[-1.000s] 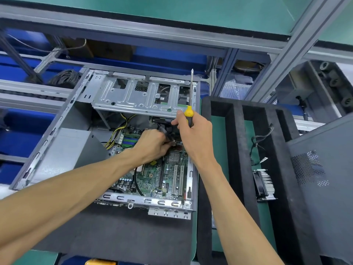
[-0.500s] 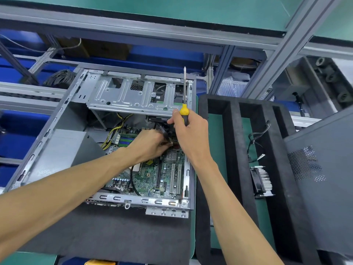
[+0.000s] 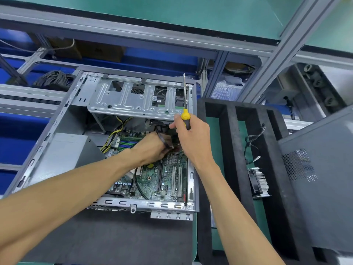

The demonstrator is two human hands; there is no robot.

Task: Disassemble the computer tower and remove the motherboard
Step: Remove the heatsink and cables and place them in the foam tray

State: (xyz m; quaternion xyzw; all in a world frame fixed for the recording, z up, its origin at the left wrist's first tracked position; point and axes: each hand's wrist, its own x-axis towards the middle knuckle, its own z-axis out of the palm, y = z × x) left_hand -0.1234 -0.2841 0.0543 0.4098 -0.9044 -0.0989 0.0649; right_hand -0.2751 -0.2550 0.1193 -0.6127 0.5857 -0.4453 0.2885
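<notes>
Nearest the person, on a dark grey mat [image 3: 114, 240], the open grey steel computer tower [image 3: 63, 142] lies on its side with the green motherboard [image 3: 162, 178] still seated inside. Over the board the left hand [image 3: 152, 148] is curled around thin black cables [image 3: 162, 140], touching the right hand [image 3: 193, 138], which is clamped on a yellow-and-black screwdriver [image 3: 185, 111] pointing up. Beyond them sits the silver perforated drive cage [image 3: 133, 98]; to the right, a black foam tray [image 3: 229, 131] holds a finned heatsink fan [image 3: 258, 182].

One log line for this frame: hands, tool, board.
left hand: on black cable over motherboard | right hand: holds screwdriver, tip up, unused | board in case
</notes>
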